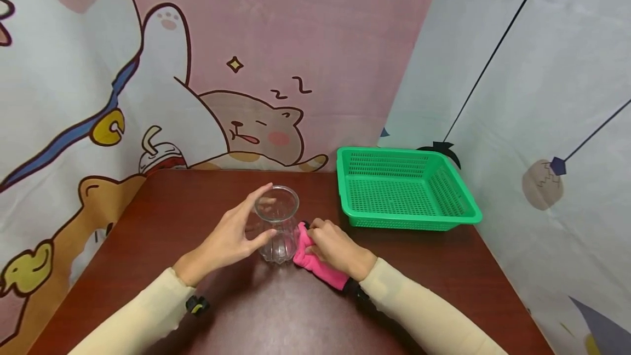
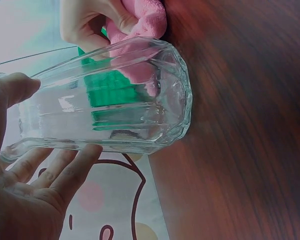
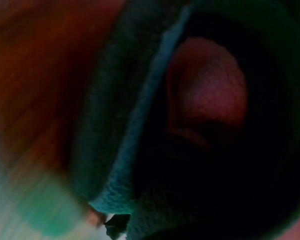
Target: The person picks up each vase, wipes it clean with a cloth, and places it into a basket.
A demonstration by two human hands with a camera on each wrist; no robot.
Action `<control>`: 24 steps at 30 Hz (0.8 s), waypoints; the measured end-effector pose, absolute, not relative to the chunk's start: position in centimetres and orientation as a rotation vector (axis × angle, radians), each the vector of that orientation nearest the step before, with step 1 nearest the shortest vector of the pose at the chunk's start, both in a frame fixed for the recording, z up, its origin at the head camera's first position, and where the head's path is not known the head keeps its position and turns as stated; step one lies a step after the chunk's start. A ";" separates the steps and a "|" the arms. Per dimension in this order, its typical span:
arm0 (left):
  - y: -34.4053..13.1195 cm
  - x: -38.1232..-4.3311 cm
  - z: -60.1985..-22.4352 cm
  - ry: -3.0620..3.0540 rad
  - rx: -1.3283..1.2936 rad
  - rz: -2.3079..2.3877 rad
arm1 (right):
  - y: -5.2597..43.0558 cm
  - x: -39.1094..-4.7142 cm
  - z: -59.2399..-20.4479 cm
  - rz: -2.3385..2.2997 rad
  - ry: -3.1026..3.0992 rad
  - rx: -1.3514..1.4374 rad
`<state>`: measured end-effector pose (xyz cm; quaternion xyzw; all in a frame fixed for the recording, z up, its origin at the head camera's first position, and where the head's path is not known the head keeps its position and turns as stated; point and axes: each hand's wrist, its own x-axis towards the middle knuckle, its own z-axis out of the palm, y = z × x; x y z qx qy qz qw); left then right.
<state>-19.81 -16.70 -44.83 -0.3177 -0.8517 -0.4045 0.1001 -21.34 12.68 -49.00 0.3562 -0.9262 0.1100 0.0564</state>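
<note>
Here, glass jar (image 1: 280, 248) clasped by left grip (image 1: 228, 239).
Beside the jar, pink fabric (image 1: 325, 274) is held by the right grip (image 1: 339, 246).

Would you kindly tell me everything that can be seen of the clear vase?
The vase is colourless and see-through, apparently glass, with an open round rim, faceted sides and a scalloped base. It stands upright on the dark reddish-brown table, left of the green basket. The left hand holds it, thumb on one side, fingers on the other. A pink cloth is close by its right side; whether they touch is unclear.
</note>
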 end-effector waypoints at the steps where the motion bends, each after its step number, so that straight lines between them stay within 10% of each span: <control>1: -16.7 -19.8 -44.8 -2.521 -0.936 -1.202 | 12.7 -21.4 -49.0 0.341 -2.804 1.086; 24: -16.8 -20.0 -45.0 -2.506 -0.946 -1.142 | 13.3 -22.0 -49.6 0.712 -2.755 1.067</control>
